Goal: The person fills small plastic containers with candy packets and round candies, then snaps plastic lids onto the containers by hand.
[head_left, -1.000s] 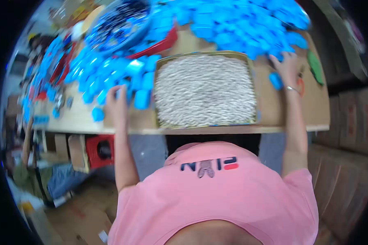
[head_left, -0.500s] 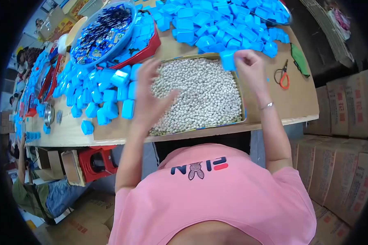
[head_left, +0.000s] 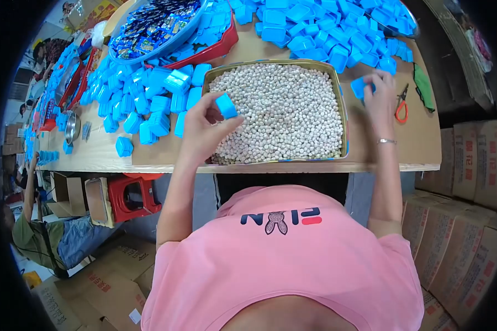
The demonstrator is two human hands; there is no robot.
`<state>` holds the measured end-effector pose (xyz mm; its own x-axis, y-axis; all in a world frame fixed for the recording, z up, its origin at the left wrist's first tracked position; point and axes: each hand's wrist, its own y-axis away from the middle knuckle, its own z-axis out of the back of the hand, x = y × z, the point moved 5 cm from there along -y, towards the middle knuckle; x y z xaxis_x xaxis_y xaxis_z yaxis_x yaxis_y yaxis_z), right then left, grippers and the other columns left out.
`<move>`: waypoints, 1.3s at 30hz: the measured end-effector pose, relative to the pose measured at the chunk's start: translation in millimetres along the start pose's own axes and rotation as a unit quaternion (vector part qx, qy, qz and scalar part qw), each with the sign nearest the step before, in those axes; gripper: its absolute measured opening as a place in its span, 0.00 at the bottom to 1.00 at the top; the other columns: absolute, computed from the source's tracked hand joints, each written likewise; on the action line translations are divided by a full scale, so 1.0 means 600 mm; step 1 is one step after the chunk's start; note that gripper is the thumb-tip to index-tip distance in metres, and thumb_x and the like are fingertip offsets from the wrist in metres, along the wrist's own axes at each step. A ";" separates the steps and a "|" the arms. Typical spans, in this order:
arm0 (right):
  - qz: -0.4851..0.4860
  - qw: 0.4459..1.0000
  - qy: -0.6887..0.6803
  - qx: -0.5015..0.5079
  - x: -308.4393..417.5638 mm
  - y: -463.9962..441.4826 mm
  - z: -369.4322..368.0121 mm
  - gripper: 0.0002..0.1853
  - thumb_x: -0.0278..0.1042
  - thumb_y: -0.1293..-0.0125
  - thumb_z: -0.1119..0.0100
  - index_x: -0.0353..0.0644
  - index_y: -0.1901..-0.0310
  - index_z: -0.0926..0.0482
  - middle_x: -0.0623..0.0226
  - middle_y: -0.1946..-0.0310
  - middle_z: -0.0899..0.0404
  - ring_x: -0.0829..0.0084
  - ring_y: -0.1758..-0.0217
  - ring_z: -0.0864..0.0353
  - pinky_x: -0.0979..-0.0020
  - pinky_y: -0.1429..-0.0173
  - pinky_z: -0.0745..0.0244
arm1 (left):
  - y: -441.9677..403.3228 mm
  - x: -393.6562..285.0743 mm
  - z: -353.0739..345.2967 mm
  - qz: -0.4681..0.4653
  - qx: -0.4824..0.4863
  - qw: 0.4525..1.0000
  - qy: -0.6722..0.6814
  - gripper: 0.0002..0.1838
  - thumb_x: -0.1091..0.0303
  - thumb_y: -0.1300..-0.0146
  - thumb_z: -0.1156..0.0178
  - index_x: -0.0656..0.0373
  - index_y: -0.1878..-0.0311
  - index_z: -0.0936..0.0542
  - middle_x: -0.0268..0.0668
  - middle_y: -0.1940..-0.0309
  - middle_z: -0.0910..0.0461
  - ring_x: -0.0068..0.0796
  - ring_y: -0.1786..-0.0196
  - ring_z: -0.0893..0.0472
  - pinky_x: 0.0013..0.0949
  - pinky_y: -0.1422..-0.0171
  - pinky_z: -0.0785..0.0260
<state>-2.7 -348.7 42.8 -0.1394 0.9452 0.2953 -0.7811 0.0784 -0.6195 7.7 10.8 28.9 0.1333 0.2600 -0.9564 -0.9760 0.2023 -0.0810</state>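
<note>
My left hand (head_left: pixel 204 127) holds a small blue plastic box (head_left: pixel 225 106) between thumb and fingers, over the left part of a rectangular tin (head_left: pixel 342 110). Small whitish, round pellets (head_left: pixel 279 113) fill this tin. Right of it, above the cardboard-covered tabletop, my right hand (head_left: pixel 380 96) is closed on a blue plastic container (head_left: pixel 360 88), whose far side shows past the fingertips. Closed-looking blue boxes (head_left: pixel 154 124) are heaped left of the tin. Behind it lies a big pile of open blue containers (head_left: pixel 320 33).
Orange-handled scissors (head_left: pixel 401 107) and a green cloth-like piece (head_left: pixel 423 87) lie at right. A blue basin (head_left: pixel 116 52) of shiny packets stands in a red tray (head_left: pixel 226 48). Cartons (head_left: pixel 453 226) are stacked at right; a red stool (head_left: pixel 132 196) and another person (head_left: pixel 49 237) are left.
My left hand, previously spread and without a box, now grips a small blue box. My right hand has moved right, from the tin's far right corner to beside the tin. The view has shifted slightly.
</note>
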 end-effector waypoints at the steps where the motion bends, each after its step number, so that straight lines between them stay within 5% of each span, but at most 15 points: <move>1: 0.035 0.999 -0.023 -0.032 0.026 0.000 0.012 0.05 0.20 0.45 0.42 0.40 0.67 0.20 0.67 0.64 0.23 0.66 0.66 0.24 0.68 0.61 0.27 | 0.008 0.001 0.003 0.029 -0.001 0.998 0.054 0.20 0.77 0.52 0.28 0.64 0.54 0.21 0.34 0.65 0.22 0.20 0.68 0.27 0.22 0.63 0.31; 3: -0.019 0.974 -0.192 0.114 0.086 0.003 -0.016 0.07 0.20 0.45 0.43 0.41 0.65 0.20 0.67 0.61 0.23 0.62 0.65 0.23 0.67 0.59 0.26 | 0.020 0.006 -0.004 0.047 0.026 0.997 0.055 0.20 0.77 0.53 0.28 0.64 0.54 0.21 0.34 0.66 0.22 0.19 0.68 0.27 0.22 0.63 0.31; 4: -0.022 0.974 -0.193 0.113 0.108 0.007 -0.028 0.07 0.20 0.45 0.43 0.41 0.65 0.20 0.67 0.61 0.23 0.62 0.65 0.23 0.67 0.59 0.26 | 0.024 0.009 -0.010 0.061 0.052 0.995 0.057 0.21 0.78 0.53 0.29 0.64 0.53 0.21 0.34 0.67 0.22 0.19 0.68 0.26 0.22 0.63 0.31; 6: 0.120 0.970 -0.072 0.201 0.168 0.018 -0.064 0.10 0.19 0.46 0.44 0.40 0.63 0.20 0.66 0.60 0.23 0.60 0.65 0.22 0.65 0.59 0.26 | 0.026 0.012 -0.022 0.086 0.103 0.989 0.063 0.22 0.78 0.53 0.30 0.64 0.52 0.21 0.33 0.68 0.22 0.19 0.68 0.26 0.22 0.64 0.31; 8: 0.108 0.948 -0.090 0.284 0.204 0.018 -0.090 0.12 0.18 0.49 0.43 0.39 0.62 0.20 0.66 0.61 0.23 0.59 0.65 0.22 0.64 0.59 0.25 | 0.022 0.009 -0.032 0.093 0.100 0.990 0.042 0.22 0.79 0.53 0.30 0.64 0.52 0.22 0.33 0.68 0.22 0.20 0.67 0.26 0.22 0.64 0.31; 12: 0.121 0.932 -0.197 0.279 0.231 0.030 -0.127 0.11 0.19 0.49 0.42 0.39 0.62 0.20 0.64 0.65 0.22 0.62 0.70 0.24 0.65 0.63 0.27 | 0.018 0.011 -0.046 0.122 0.087 0.989 -0.018 0.23 0.81 0.54 0.32 0.64 0.50 0.23 0.34 0.67 0.21 0.20 0.67 0.25 0.23 0.64 0.31; 17: 0.036 0.851 -0.326 0.410 0.254 0.022 -0.123 0.11 0.19 0.50 0.42 0.39 0.63 0.20 0.65 0.67 0.21 0.68 0.73 0.27 0.69 0.66 0.29 | 0.009 0.029 -0.059 0.106 0.110 0.987 -0.053 0.26 0.82 0.54 0.33 0.63 0.47 0.25 0.36 0.62 0.20 0.21 0.65 0.24 0.22 0.61 0.29; 22: -0.011 0.860 -0.395 0.323 0.260 0.005 -0.079 0.10 0.19 0.47 0.42 0.38 0.62 0.20 0.69 0.69 0.20 0.79 0.73 0.31 0.77 0.68 0.33 | 0.021 0.034 -0.061 0.088 0.074 0.978 0.176 0.27 0.84 0.53 0.34 0.62 0.47 0.26 0.38 0.58 0.21 0.22 0.63 0.22 0.22 0.58 0.27; 27: -0.090 0.818 -0.459 0.336 0.200 0.008 -0.070 0.08 0.19 0.45 0.42 0.38 0.63 0.20 0.73 0.69 0.21 0.84 0.72 0.33 0.81 0.67 0.37 | 0.033 0.036 -0.050 0.186 0.060 0.857 0.477 0.29 0.88 0.52 0.36 0.60 0.44 0.27 0.38 0.56 0.21 0.22 0.56 0.21 0.24 0.52 0.25; 39: -0.083 0.870 -0.352 0.334 0.159 0.044 -0.096 0.08 0.18 0.45 0.43 0.38 0.64 0.21 0.75 0.70 0.23 0.83 0.73 0.35 0.81 0.66 0.37 | 0.014 0.001 -0.051 0.072 0.055 0.995 0.051 0.25 0.84 0.53 0.35 0.61 0.48 0.26 0.37 0.59 0.21 0.23 0.64 0.21 0.23 0.60 0.25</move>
<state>-1.5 -238.1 12.6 -0.1462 0.4912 0.8587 -0.9726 -0.2298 -0.0341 -5.6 -16.5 19.2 -0.0294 0.1978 -0.9798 -0.9579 0.2743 0.0842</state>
